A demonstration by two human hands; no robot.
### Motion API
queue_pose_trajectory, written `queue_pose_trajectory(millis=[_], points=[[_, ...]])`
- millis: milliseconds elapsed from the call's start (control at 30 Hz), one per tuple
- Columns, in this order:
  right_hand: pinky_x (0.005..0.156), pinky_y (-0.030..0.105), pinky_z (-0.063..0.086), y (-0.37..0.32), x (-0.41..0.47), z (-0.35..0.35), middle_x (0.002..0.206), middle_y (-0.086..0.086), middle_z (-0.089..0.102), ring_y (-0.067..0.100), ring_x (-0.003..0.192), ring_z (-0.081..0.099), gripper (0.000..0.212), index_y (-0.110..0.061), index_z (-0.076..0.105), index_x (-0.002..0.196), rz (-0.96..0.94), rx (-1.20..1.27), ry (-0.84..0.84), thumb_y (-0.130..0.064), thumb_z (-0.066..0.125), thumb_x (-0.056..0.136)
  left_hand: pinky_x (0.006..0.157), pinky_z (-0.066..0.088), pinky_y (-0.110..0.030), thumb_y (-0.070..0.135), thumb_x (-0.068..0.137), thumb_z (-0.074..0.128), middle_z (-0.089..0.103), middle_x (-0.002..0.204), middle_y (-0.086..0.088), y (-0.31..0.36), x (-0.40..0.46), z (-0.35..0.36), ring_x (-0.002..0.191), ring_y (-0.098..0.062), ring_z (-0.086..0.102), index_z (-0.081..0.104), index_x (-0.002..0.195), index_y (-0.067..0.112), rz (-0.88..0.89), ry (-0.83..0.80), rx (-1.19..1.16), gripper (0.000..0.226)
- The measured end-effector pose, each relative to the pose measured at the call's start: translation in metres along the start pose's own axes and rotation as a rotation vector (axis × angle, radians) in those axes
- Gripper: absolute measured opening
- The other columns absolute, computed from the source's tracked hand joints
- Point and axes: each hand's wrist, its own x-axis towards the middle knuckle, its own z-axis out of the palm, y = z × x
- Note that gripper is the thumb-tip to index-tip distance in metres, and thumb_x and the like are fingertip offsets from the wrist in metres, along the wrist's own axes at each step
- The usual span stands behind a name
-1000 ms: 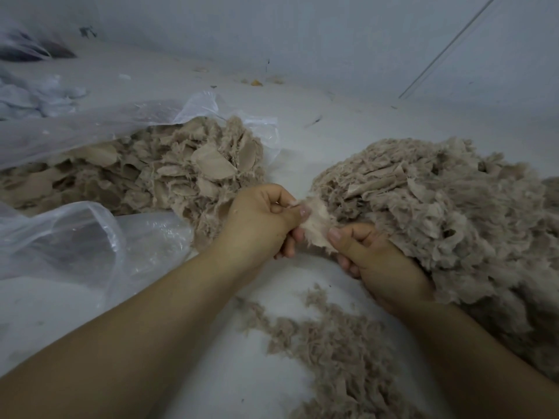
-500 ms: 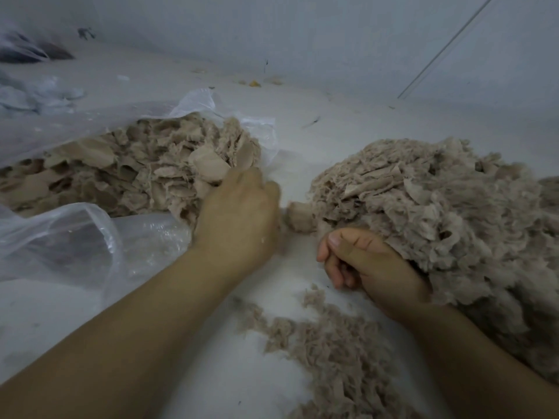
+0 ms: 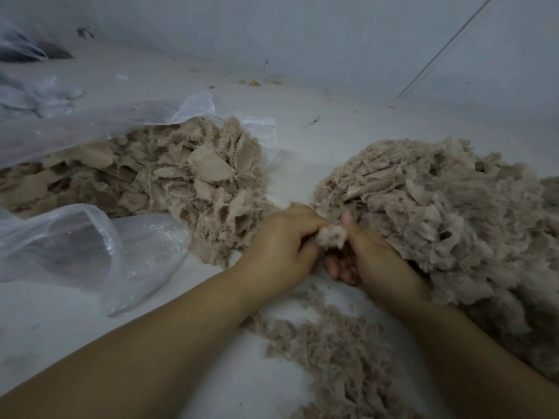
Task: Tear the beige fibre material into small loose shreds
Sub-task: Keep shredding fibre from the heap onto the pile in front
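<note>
A small beige fibre piece (image 3: 332, 236) sits between my two hands at the centre. My left hand (image 3: 279, 251) pinches its left side with curled fingers. My right hand (image 3: 367, 257) grips its right side, thumb up against it. To the left, a heap of flat beige fibre pieces (image 3: 169, 176) spills out of a clear plastic bag (image 3: 99, 249). On the right lies a large fluffy pile of torn shreds (image 3: 444, 213). More loose shreds (image 3: 329, 349) are scattered on the white surface below my hands.
A white wall (image 3: 302, 31) rises behind the white surface. Crumpled plastic (image 3: 33, 95) lies at the far left, with small bits of debris (image 3: 254, 83) near the wall's base. A thin pale line (image 3: 444, 46) runs diagonally up the wall at the right.
My left hand reached into the left heap, then came back to the centre with a fibre piece. My right hand, briefly curled and holding nothing, now grips that piece too.
</note>
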Motion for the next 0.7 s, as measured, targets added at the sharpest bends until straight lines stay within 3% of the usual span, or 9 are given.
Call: queue_pose_trajectory(millis=[67,133,200,267,333,467,567,667,700], points=[[0.041,0.018,0.037,-0.001,0.003,0.002,0.058,0.007,0.059,0.009,0.044,0.048,0.066,-0.007,0.064,0.085,0.057,-0.013,0.047,-0.064,0.031,0.085,0.056,0.051,-0.032,0.0,0.087,0.058,0.064,0.061,-0.002,0.002,0.002,-0.001,0.057,-0.018,0.061,0.067,0.069,0.017,-0.206,0.155,-0.165,0.026],[0.039,0.017,0.036,-0.001,0.005,0.002,0.056,0.006,0.059,0.007,0.04,0.046,0.055,-0.006,0.061,0.084,0.086,0.037,0.095,-0.053,0.034,0.094,0.045,0.047,-0.029,-0.003,0.091,0.056,0.06,0.053,-0.01,0.001,0.004,-0.004,0.044,-0.022,0.056,0.064,0.073,0.002,-0.409,0.243,-0.407,0.021],[0.037,0.016,0.032,-0.001,0.004,0.0,0.054,0.005,0.057,0.007,0.038,0.043,0.036,-0.008,0.058,0.091,0.066,0.05,0.102,-0.036,0.037,0.101,0.039,0.039,-0.023,0.0,0.092,0.058,0.054,0.051,-0.019,-0.002,0.004,-0.008,0.036,-0.023,0.048,0.056,0.08,-0.015,-0.545,0.183,-0.509,0.019],[0.037,0.016,0.031,-0.002,0.002,-0.001,0.052,0.003,0.055,0.007,0.037,0.04,0.023,-0.015,0.059,0.104,0.016,0.028,0.057,-0.032,0.043,0.099,0.035,0.032,-0.021,0.008,0.09,0.065,0.053,0.052,-0.019,-0.004,0.003,-0.01,0.033,-0.023,0.042,0.055,0.076,-0.012,-0.658,0.019,-0.57,0.027],[0.037,0.014,0.03,-0.003,-0.001,-0.001,0.05,0.001,0.052,0.004,0.037,0.037,0.025,-0.013,0.063,0.096,-0.045,0.028,0.003,-0.033,0.049,0.093,0.033,0.031,-0.019,0.013,0.087,0.07,0.054,0.05,-0.017,-0.002,0.002,-0.01,0.032,-0.021,0.041,0.058,0.069,-0.005,-0.727,-0.131,-0.623,0.028],[0.037,0.013,0.024,-0.003,-0.001,-0.001,0.047,-0.005,0.04,0.002,0.037,0.027,0.026,-0.004,0.056,0.071,-0.113,0.045,-0.032,-0.024,0.054,0.088,0.031,0.033,-0.018,0.012,0.081,0.076,0.054,0.047,-0.01,-0.003,0.002,-0.009,0.03,-0.016,0.043,0.055,0.047,0.02,-0.766,-0.244,-0.588,0.041],[0.036,0.013,0.026,0.001,0.002,-0.001,0.045,-0.008,0.05,-0.001,0.035,0.032,0.014,-0.003,0.058,0.079,-0.095,0.11,0.029,-0.017,0.061,0.084,0.036,0.038,-0.022,0.016,0.078,0.081,0.051,0.045,-0.008,0.0,0.002,-0.005,0.032,-0.016,0.045,0.056,0.058,0.015,-0.704,-0.217,-0.357,0.031],[0.034,0.014,0.025,0.003,0.003,-0.003,0.049,-0.006,0.053,0.001,0.034,0.031,0.018,-0.009,0.062,0.085,-0.081,0.188,0.065,-0.024,0.064,0.075,0.054,0.05,-0.044,0.015,0.079,0.078,0.059,0.066,-0.022,0.001,0.002,0.002,0.056,-0.023,0.057,0.055,0.074,0.001,-0.561,-0.119,-0.211,0.027],[0.034,0.015,0.024,0.004,0.003,-0.003,0.047,-0.006,0.049,0.002,0.034,0.029,0.013,-0.01,0.061,0.083,-0.087,0.187,0.065,-0.021,0.064,0.077,0.061,0.05,-0.043,0.013,0.08,0.075,0.06,0.072,-0.023,0.0,0.002,0.004,0.062,-0.024,0.057,0.054,0.073,0.003,-0.513,-0.095,-0.182,0.025]])
